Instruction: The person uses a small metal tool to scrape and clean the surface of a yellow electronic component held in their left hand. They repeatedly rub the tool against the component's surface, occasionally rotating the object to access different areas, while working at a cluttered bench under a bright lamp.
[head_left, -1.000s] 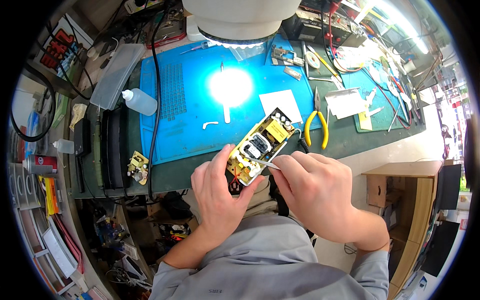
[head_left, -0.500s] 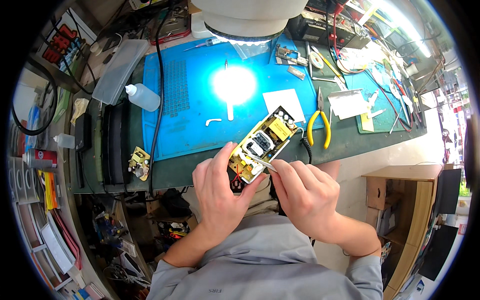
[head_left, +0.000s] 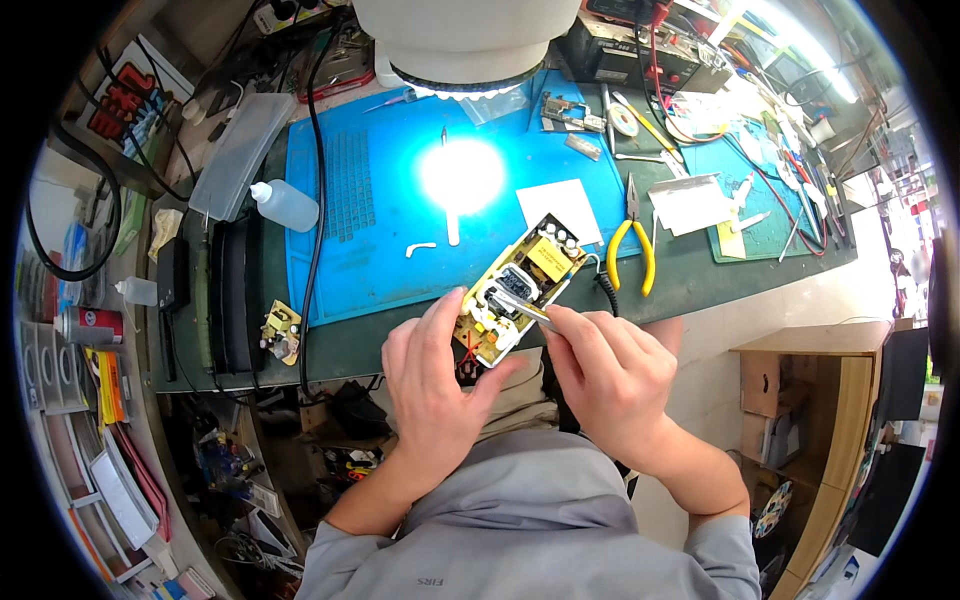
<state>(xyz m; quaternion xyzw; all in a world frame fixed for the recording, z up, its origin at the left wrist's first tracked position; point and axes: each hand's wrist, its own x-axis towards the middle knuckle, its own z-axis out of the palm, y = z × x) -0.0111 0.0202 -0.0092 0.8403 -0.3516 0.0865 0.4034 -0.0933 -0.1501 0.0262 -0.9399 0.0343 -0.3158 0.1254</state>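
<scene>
Yellow, densely packed circuit board (head_left: 520,282).

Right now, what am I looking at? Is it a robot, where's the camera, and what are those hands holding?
No robot here, just a person's two bare hands. The camera sits on the person's head and looks down; its very wide lens makes straight edges look bent. The left hand holds an open circuit board covered in little parts. The right hand holds a slim metal tool, its tip over the board; I can't tell whether it touches. On or beside the blue mat are yellow-handled pliers, a white sheet and a squeeze bottle.
</scene>
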